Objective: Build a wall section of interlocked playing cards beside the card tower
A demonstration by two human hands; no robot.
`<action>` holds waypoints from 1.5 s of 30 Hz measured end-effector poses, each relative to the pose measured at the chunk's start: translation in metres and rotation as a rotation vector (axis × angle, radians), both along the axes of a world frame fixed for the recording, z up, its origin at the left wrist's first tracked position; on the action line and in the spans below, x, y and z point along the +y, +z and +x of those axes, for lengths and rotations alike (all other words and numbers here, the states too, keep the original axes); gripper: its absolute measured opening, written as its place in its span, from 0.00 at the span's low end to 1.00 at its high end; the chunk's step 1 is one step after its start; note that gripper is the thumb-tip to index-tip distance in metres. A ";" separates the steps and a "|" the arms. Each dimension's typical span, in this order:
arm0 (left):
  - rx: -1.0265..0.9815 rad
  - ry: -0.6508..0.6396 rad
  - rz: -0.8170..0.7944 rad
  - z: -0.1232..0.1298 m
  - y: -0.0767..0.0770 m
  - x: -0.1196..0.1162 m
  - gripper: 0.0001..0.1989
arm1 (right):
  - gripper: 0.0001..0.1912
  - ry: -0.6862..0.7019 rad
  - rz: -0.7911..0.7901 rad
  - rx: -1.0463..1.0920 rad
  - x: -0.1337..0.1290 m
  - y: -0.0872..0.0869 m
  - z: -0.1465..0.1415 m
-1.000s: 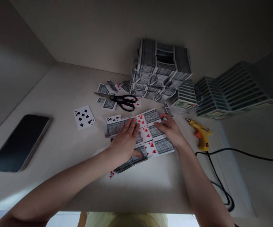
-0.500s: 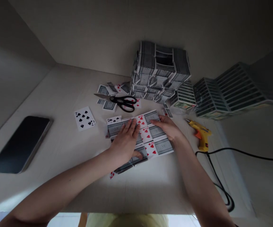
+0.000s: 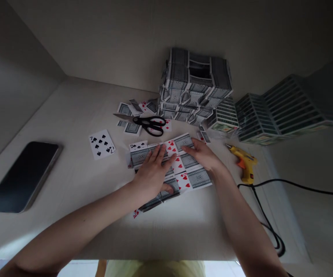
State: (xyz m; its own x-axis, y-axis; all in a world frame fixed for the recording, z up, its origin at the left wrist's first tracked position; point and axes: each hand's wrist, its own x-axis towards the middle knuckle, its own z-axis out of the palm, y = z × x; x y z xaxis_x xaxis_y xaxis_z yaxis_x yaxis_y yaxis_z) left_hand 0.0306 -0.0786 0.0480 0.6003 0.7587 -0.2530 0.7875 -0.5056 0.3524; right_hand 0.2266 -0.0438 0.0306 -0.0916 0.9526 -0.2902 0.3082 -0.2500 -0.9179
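Observation:
A panel of playing cards point(image 3: 199, 179), joined in rows, lies on the table in front of me. Most show patterned grey backs, and a strip of red heart faces runs down the middle. My left hand point(image 3: 152, 173) rests flat on its left half with the fingers spread. At the upper right edge, my right hand point(image 3: 203, 154) grips the panel, thumb on top; the other fingers are partly hidden. A spade card point(image 3: 138, 146) pokes out beyond the far left edge. A king of hearts corner point(image 3: 136, 213) shows below the near left edge.
Black-handled scissors point(image 3: 146, 122) lie on loose cards behind the panel. A house-like card structure point(image 3: 195, 84) stands at the back, beside green striped structures point(image 3: 270, 111). A yellow glue gun point(image 3: 245, 163) with a black cord is right, a seven of spades point(image 3: 101, 144) and phone point(image 3: 22, 177) left.
One finger of my left hand has spread to the right, onto the heart strip. My right hand keeps nearly the same place at the panel's edge. The view has shifted slightly.

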 end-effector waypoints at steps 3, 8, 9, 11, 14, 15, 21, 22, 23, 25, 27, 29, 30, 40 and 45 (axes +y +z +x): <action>-0.024 0.002 -0.022 -0.001 0.000 0.000 0.47 | 0.13 0.004 0.019 -0.039 0.001 -0.001 0.001; -0.088 0.038 -0.046 0.001 -0.001 0.000 0.47 | 0.14 0.014 -0.020 -0.030 0.002 -0.001 0.001; -0.110 0.042 -0.047 0.001 -0.002 -0.001 0.45 | 0.14 0.011 -0.030 -0.014 0.002 -0.001 0.001; -0.144 0.053 -0.055 0.002 -0.002 -0.002 0.42 | 0.14 0.004 -0.051 0.031 0.001 -0.001 0.000; -0.158 0.075 -0.085 0.005 -0.003 -0.003 0.42 | 0.13 -0.005 -0.051 0.083 -0.001 -0.001 0.000; -0.158 0.080 -0.094 0.005 -0.002 -0.003 0.42 | 0.13 -0.007 -0.043 0.088 -0.001 -0.001 0.000; -0.105 0.090 -0.110 0.008 -0.001 -0.004 0.42 | 0.15 -0.011 -0.031 0.098 -0.002 -0.002 0.001; -0.097 0.088 -0.107 0.008 -0.001 -0.004 0.42 | 0.15 -0.008 -0.035 0.101 -0.002 -0.002 0.001; -0.093 0.084 -0.103 0.008 -0.002 -0.004 0.42 | 0.15 -0.007 -0.038 0.098 -0.002 -0.002 0.001; -0.096 0.079 -0.093 0.007 -0.002 -0.004 0.42 | 0.16 -0.013 -0.037 0.071 -0.003 -0.001 0.001; -0.091 0.076 -0.095 0.008 -0.001 -0.004 0.42 | 0.16 -0.021 -0.024 0.037 -0.003 -0.001 0.000; -0.075 0.082 -0.108 0.008 0.000 -0.003 0.41 | 0.15 -0.019 -0.012 0.019 -0.003 -0.001 -0.001; -0.067 0.086 -0.113 0.009 0.001 -0.003 0.41 | 0.15 -0.019 -0.011 0.014 -0.003 -0.001 -0.002; -0.073 0.094 -0.094 0.009 -0.003 -0.002 0.43 | 0.16 -0.080 0.126 -0.285 -0.008 -0.001 0.001; -0.088 0.103 -0.054 0.007 -0.006 0.001 0.48 | 0.22 0.046 0.196 -0.266 -0.026 0.002 0.005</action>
